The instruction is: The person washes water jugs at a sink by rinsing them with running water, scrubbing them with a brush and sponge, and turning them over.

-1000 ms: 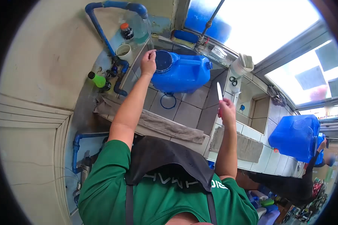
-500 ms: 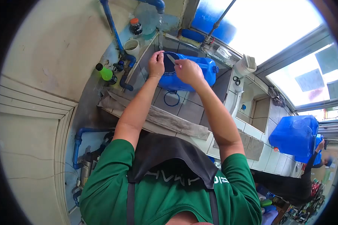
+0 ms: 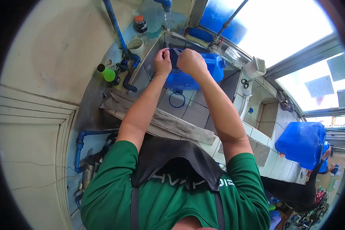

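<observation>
My left hand (image 3: 163, 63) is closed at the left edge of a dark, round, lid-like disc (image 3: 174, 63) with a blue rim. My right hand (image 3: 191, 62) is closed at the disc's other side, on a thin pale blade-like tool (image 3: 176, 52) lying across its upper part; its handle is hidden in my fist. Behind and right of the disc, a blue plastic jug (image 3: 212, 71) lies on its side in the grey-tiled basin (image 3: 195, 114). A thin blue ring (image 3: 176, 107) rests on the tiles nearer me. Water runs from a blue pipe spout (image 3: 165, 5) beyond my left hand.
A green bottle (image 3: 108, 73), a white cup (image 3: 135, 46) and an orange-capped bottle (image 3: 140, 25) stand at the left. Grey cloth (image 3: 180, 128) covers the basin's front edge. At right are a small sink (image 3: 262, 111), another blue jug (image 3: 301, 142) and a person's hand (image 3: 326, 154).
My hands and the disc have shifted slightly upward in view. My right fist has turned and now covers more of the pale tool. The camera view has shifted a little.
</observation>
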Motion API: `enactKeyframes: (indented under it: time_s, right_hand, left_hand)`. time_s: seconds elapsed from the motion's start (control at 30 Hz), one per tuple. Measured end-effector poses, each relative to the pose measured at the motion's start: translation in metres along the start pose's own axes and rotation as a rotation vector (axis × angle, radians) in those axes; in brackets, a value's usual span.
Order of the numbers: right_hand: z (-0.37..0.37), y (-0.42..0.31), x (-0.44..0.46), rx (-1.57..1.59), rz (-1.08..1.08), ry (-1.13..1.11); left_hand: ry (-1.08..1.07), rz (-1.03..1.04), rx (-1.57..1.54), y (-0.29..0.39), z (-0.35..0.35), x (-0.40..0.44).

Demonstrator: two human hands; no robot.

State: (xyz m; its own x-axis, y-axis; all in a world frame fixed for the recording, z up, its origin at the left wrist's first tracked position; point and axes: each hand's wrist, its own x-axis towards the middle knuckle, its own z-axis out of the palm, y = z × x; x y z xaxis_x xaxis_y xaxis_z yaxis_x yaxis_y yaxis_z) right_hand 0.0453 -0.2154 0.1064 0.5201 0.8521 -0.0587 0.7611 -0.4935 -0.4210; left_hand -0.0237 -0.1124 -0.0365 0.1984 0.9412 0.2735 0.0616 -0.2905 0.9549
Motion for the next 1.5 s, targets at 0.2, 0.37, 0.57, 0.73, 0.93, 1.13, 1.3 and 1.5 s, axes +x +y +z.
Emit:
enactKeyframes:
  time_s: [0.2, 0.37, 0.57, 0.73, 0.93, 1.13, 1.3, 1.5]
  right_hand:
    - [0.013, -0.013, 0.017, 0.011, 0.033, 0.066]
    - [0.029, 0.002, 0.048, 0.195, 0.1, 0.33]
    - [-0.012, 0.061, -0.043, 0.179, 0.109, 0.568]
    - [0.03, 0.196, -0.152, -0.103, 0.369, 0.591]
    - [0.067, 0.267, -0.184, -0.485, 0.407, 0.491]
    - [0.021, 0.203, -0.137, -0.364, 0.076, 0.728]
    - [0.01, 0.135, -0.065, -0.202, -0.367, 0.664]
    - [0.034, 0.132, -0.016, -0.189, -0.478, 0.537]
  left_hand:
    - [0.111, 0.059, 0.03, -0.018, 0.016, 0.005]
    - [0.067, 0.031, 0.081, -0.018, 0.009, -0.001]
    - [-0.114, 0.058, 0.063, -0.014, 0.002, 0.039]
    - [-0.473, 0.041, 0.059, 0.015, 0.0, 0.068]
    - [-1.179, -0.107, 0.252, 0.028, 0.019, 0.129]
    - [-1.125, 0.332, 0.738, 0.053, 0.019, 0.138]
    - [-1.057, 0.291, 0.771, 0.044, 0.012, 0.135]
    - [-0.831, 0.069, 0.484, 0.007, 0.006, 0.126]
